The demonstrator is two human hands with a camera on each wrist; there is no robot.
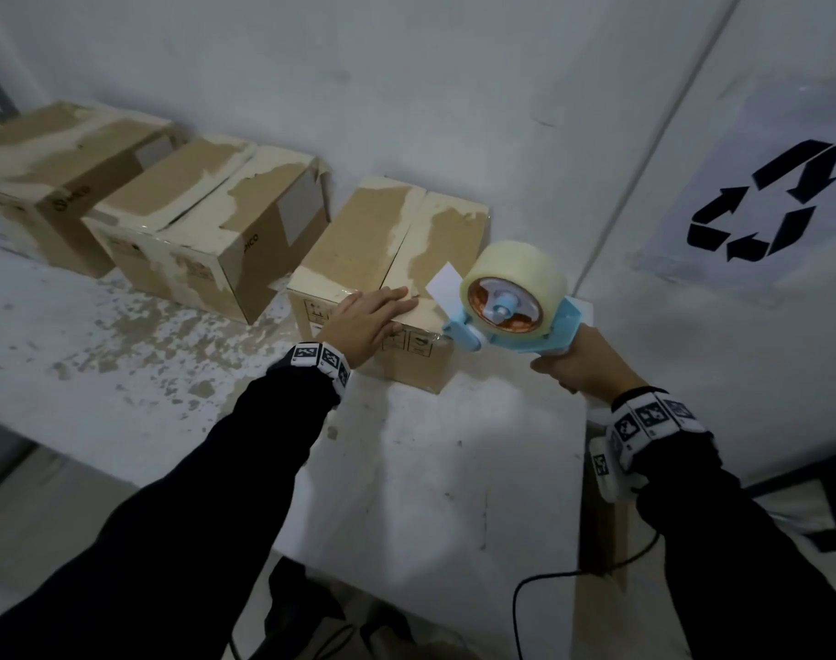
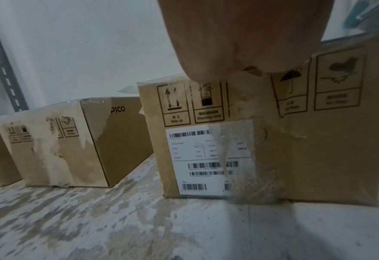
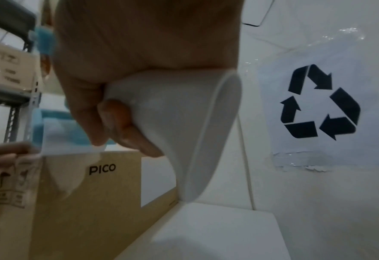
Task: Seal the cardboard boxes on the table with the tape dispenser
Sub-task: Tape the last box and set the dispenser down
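Right hand [image 3: 139,61] grips dispenser [image 1: 511,302] beside PICO box [image 3: 99,193] (barcoded).

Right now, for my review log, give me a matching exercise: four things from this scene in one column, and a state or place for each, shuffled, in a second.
Things:
1. left hand
2. right hand
3. tape dispenser
4. recycling sign

States or places:
A. stuck on the wall
B. flat on the nearest box
C. held at that box's right edge
D. gripping a white handle

Pairs: 1-B, 2-D, 3-C, 4-A
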